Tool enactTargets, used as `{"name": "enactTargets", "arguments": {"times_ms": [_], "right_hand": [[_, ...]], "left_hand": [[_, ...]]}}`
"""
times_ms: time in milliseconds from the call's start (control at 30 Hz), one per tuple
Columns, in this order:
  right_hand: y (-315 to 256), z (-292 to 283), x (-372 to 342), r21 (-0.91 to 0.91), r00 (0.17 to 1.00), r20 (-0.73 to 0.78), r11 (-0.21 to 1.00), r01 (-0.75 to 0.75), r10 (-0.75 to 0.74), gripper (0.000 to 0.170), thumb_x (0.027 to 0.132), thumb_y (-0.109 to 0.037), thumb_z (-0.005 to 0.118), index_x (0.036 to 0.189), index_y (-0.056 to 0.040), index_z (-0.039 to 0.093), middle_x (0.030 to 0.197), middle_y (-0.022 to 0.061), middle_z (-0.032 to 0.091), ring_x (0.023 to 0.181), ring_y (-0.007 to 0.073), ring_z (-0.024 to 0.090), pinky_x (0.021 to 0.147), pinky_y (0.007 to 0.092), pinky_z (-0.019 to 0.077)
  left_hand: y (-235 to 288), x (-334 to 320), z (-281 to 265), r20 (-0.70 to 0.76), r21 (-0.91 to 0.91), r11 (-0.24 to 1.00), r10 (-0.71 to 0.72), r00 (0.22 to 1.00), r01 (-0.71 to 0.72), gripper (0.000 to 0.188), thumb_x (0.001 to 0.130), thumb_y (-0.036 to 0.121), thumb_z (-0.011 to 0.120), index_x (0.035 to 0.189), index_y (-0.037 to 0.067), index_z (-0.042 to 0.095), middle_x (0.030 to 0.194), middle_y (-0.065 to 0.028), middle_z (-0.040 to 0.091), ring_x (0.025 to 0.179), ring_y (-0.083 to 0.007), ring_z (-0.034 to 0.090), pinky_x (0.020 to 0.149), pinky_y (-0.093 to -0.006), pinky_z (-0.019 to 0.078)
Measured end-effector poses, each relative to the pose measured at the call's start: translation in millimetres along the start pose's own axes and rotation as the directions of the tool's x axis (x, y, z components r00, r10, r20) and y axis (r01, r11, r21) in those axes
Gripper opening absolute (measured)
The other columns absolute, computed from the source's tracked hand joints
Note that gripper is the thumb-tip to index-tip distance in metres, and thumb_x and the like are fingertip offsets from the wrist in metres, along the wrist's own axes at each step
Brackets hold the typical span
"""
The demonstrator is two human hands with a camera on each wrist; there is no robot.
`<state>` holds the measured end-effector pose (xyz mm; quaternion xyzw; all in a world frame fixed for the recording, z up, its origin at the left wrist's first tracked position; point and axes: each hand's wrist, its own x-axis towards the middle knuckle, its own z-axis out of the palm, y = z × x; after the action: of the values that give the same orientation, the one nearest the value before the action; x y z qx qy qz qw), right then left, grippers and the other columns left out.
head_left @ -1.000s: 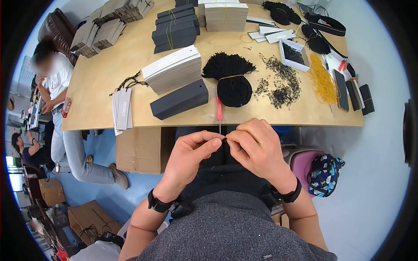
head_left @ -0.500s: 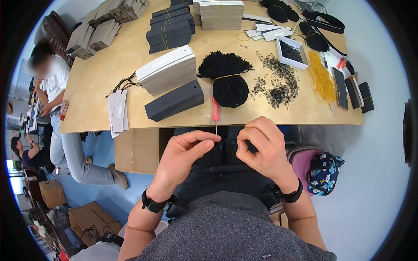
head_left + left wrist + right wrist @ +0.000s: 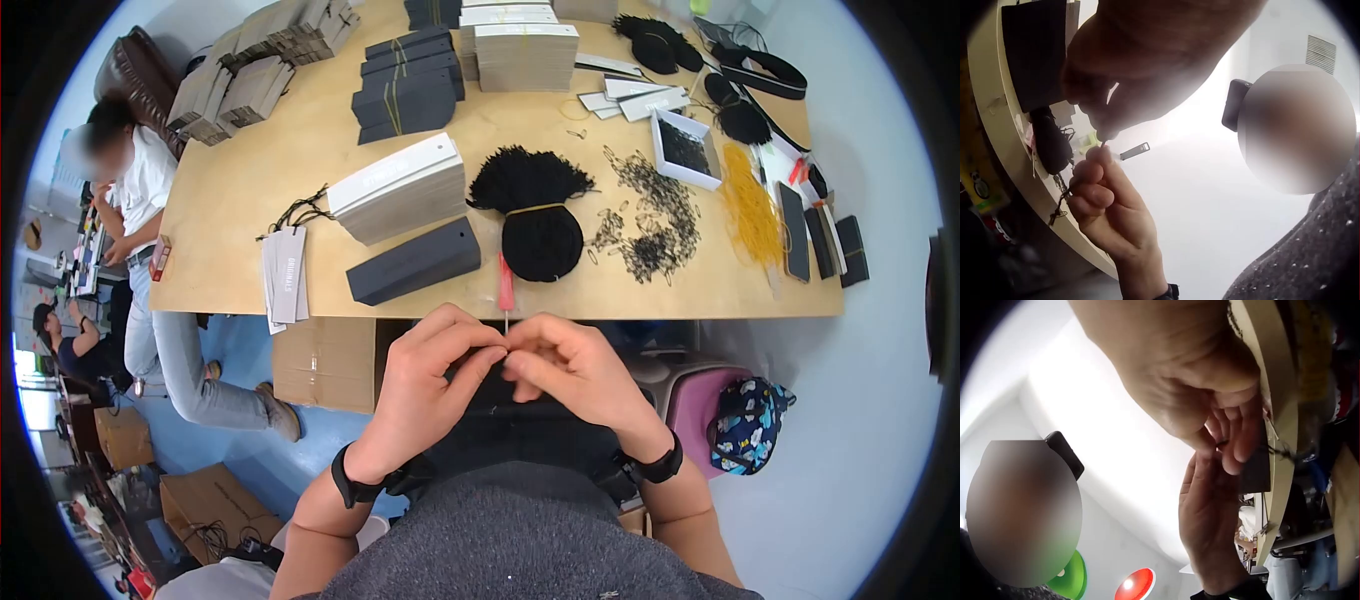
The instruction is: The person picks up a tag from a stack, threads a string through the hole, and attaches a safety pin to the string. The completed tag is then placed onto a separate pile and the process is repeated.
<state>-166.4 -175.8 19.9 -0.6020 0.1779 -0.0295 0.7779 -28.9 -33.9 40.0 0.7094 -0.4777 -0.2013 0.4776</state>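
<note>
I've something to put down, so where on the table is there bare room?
Widest on the table: left, between brownish bundles and the white-topped stack. Narrower: front right, between loose pins and the front edge. Crowded: around the red-handled tool and black bundle, and the right end with yellow bands and phone.

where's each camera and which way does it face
Head: on head, facing forward and down at the table; left hand, right hand and grey shirt show.
Left wrist: on that wrist, facing the fingertips; both hands show.
Right wrist: on that wrist, facing the fingertips; both hands show.
Both wrist views share the table edge.
</note>
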Motion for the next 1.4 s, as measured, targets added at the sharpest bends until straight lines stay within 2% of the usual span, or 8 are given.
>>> {"name": "enactTargets", "arguments": {"times_ms": [133, 267, 400, 467, 600, 667, 900, 1400], "right_hand": [[1.9, -10.8, -1.0, -0.098, 0.995, -0.091, 0.995, 0.029, -0.038, 0.015, 0.098, -0.016, 0.063, 0.102, -0.0007, 0.063, 0.079, 0.0011, 0.064, 0.064, 0.0048, 0.058, 0.059, 0.0201, 0.0478], [2.7, -16.5, -3.5, -0.123, 0.996, -0.091, 0.992, 0.016, -0.027, 0.014, 0.098, -0.015, 0.064, 0.099, -0.001, 0.064, 0.076, -0.0009, 0.062, 0.062, 0.0032, 0.056, 0.057, 0.0193, 0.045], [5.7, -15.7, -7.2, -0.168, 0.992, -0.109, 0.985, 0.039, -0.058, 0.011, 0.095, -0.012, 0.066, 0.095, -0.0013, 0.066, 0.073, -0.0025, 0.06, 0.06, 0.0022, 0.052, 0.055, 0.0191, 0.0419], [8.2, -16.8, -10.2, -0.201, 0.99, -0.122, 0.978, 0.05, -0.075, 0.009, 0.093, -0.01, 0.068, 0.094, -0.0013, 0.066, 0.072, -0.0025, 0.059, 0.06, 0.0023, 0.05, 0.056, 0.0198, 0.0407], [10.2, -16.4, -11.8, -0.208, 0.991, -0.11, 0.977, 0.05, -0.074, 0.009, 0.092, -0.009, 0.069, 0.093, -0.0011, 0.065, 0.073, -0.0024, 0.059, 0.061, 0.0028, 0.05, 0.057, 0.0202, 0.0405], [11.7, -16.1, -12.0, -0.243, 0.987, -0.112, 0.967, 0.081, -0.111, 0.008, 0.092, -0.008, 0.069, 0.093, -0.0013, 0.065, 0.073, -0.0019, 0.059, 0.062, 0.0031, 0.05, 0.057, 0.0206, 0.0407], [14.4, -14.0, -8.8, -0.243, 0.991, -0.085, 0.967, 0.08, -0.103, 0.01, 0.091, -0.01, 0.069, 0.093, -0.0013, 0.065, 0.072, -0.0016, 0.058, 0.061, 0.0038, 0.049, 0.057, 0.0211, 0.041], [19.1, -6.5, -22.4, -0.248, 0.989, -0.095, 0.965, 0.084, -0.111, 0.01, 0.092, -0.011, 0.069, 0.092, -0.0017, 0.065, 0.073, -0.001, 0.058, 0.063, 0.0041, 0.049, 0.058, 0.0213, 0.0414]], "left_hand": [[14.1, 21.3, -17.7, -0.074, 0.141, 0.988, 0.071, 0.995, -0.06, 0.027, 0.079, -0.004, 0.073, 0.105, 0.004, 0.071, 0.094, -0.0083, 0.063, 0.076, -0.0146, 0.061, 0.065, -0.0264, 0.0482], [0.1, 89.9, -65.8, -0.151, 0.67, 0.714, 0.4, 0.904, -0.203, 0.038, 0.076, 0.006, 0.077, 0.114, 0.006, 0.07, 0.104, -0.0096, 0.064, 0.093, -0.0284, 0.06, 0.085, -0.0362, 0.0483], [-30.4, 131.2, -92.5, -0.055, 0.639, 0.753, 0.248, 0.967, -0.156, 0.034, 0.078, 0.012, 0.077, 0.111, 0.006, 0.071, 0.1, -0.0097, 0.065, 0.093, -0.0279, 0.061, 0.087, -0.0358, 0.0471], [-19.5, 136.4, -94.6, -0.036, 0.495, 0.861, -0.115, 0.993, 0.117, 0.033, 0.079, 0.014, 0.077, 0.109, 0.003, 0.071, 0.095, -0.0093, 0.066, 0.093, -0.0279, 0.061, 0.087, -0.0344, 0.0466], [-21.3, 122.1, -90.8, -0.123, 0.458, 0.889, 0.062, 0.99, 0.001, 0.031, 0.076, 0.012, 0.077, 0.106, 0.003, 0.072, 0.091, -0.0087, 0.067, 0.09, -0.0273, 0.06, 0.086, -0.0348, 0.0453], [-3.4, 102.0, -89.7, -0.139, 0.752, 0.644, 0.364, 0.921, -0.141, 0.031, 0.072, 0.011, 0.078, 0.102, 0.004, 0.072, 0.092, -0.0091, 0.067, 0.089, -0.0271, 0.06, 0.086, -0.0366, 0.0444], [-24.3, 58.6, -59.3, -0.065, 0.595, 0.799, 0.153, 0.986, -0.085, 0.032, 0.069, 0.01, 0.08, 0.099, 0.004, 0.071, 0.095, -0.009, 0.064, 0.093, -0.0285, 0.059, 0.085, -0.0383, 0.0438], [-8.8, 54.7, -63.2, -0.124, 0.486, 0.872, 0.128, 0.984, -0.052, 0.032, 0.068, 0.004, 0.076, 0.099, 0.002, 0.069, 0.091, -0.009, 0.063, 0.089, -0.0262, 0.059, 0.081, -0.0341, 0.0469]]}}
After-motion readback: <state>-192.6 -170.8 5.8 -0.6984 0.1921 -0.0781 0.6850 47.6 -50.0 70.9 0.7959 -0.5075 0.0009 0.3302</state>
